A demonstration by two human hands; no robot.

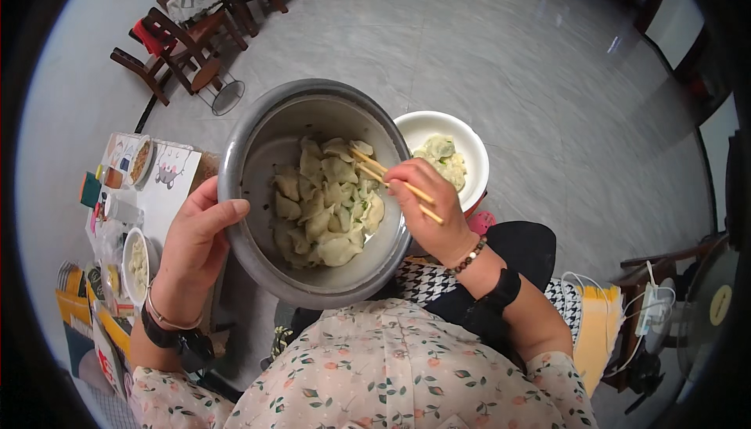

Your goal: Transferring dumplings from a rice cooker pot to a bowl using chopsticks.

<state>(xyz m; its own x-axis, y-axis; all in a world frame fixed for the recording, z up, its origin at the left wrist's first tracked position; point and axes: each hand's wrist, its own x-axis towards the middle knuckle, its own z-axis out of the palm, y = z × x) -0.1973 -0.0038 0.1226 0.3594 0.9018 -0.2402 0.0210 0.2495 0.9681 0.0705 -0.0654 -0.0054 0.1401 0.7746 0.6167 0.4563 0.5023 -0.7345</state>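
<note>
My left hand (196,241) grips the rim of a deep grey metal pot (314,297), thumb over the edge. Inside the pot lies a heap of pale boiled dumplings (328,206), with bits of green among them. A pair of wooden chopsticks (402,185) is held in my right hand (428,206). Their tips touch dumplings near the pot's right inner wall. Just beyond the pot, partly hidden by it and my right hand, is a white bowl (478,171) with a few dumplings (446,162) in it.
To the left, a low table (146,194) bears a bowl of dumplings (139,267), a dish of brown food (141,162) and a clear plastic cup (123,209). Wooden chairs (188,33) stand farther off. A fan (713,311) and a white power strip (648,309) with cables are at right.
</note>
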